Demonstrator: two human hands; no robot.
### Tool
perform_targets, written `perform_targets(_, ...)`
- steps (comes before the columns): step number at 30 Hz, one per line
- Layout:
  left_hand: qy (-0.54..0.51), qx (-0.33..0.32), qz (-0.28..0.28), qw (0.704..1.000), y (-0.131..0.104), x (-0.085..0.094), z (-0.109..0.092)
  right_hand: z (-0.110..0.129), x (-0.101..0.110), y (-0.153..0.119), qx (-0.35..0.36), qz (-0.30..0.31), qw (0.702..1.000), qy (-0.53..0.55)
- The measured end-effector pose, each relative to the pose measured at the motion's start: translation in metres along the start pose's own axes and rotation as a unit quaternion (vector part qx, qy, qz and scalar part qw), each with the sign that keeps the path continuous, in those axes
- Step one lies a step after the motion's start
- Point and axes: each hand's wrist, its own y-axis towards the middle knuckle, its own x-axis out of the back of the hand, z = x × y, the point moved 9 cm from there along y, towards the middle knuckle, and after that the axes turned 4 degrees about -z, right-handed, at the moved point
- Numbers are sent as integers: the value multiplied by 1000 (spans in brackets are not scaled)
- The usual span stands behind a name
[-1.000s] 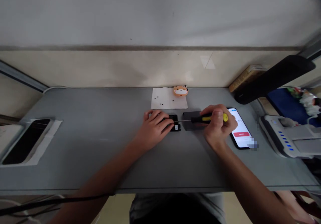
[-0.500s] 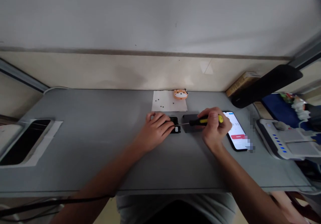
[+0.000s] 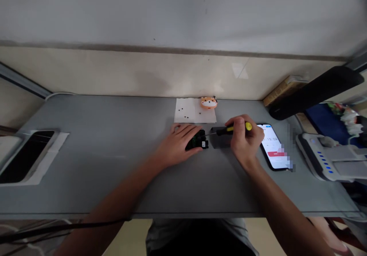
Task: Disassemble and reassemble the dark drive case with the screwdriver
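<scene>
A small black device with a green circuit board (image 3: 196,140) lies on the desk, its left part covered by my left hand (image 3: 176,145). My left thumb and fingers bracket its near and far edges. In my right hand (image 3: 245,139) is a screwdriver (image 3: 223,132) with a black and yellow handle, held almost level. Its thin shaft points left, and the tip is at the device's right side; whether it touches a screw is too small to tell. Partly under the screwdriver and right hand lies a dark grey rectangular piece (image 3: 219,142).
White paper (image 3: 190,112) behind my hands bears several tiny dark screws and an orange animal-face case (image 3: 209,102). A lit phone (image 3: 272,147), a power strip (image 3: 315,156) and a black cylindrical object (image 3: 315,91) are at right. Another phone (image 3: 28,154) lies far left.
My left fingers have spread around the device, baring more of its green board. The screwdriver tip has shifted slightly toward the far edge. The whole view has tilted a little.
</scene>
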Motion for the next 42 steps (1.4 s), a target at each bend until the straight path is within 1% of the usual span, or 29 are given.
perform_targets(5, -8, 2, 15, 1000, 2, -4, 1, 2, 1, 1, 17, -9, 1000, -5)
perform_targets(10, 1, 9, 19, 1000, 3, -4, 1, 4, -5, 0, 22, 15, 1000, 0)
perform_targets(15, 9, 7, 6, 1000, 3, -4, 1, 4, -10, -2, 22, 35, 999, 14)
perform_targets(22, 1, 9, 4, 1000, 3, -1, 1, 4, -10, -1, 29, 28, 999, 5)
perform_targets(27, 4, -1, 9, 1000, 3, -1, -1, 4, -13, -1, 22, 41, 999, 8)
perform_targets(33, 16, -2, -6, 1000, 4, -1, 0, 3, -14, -2, 11, 48, 999, 6)
perform_targets(42, 17, 1, -2, 1000, 4, -2, 2, 9, -20, -3, 12, 67, 998, 4)
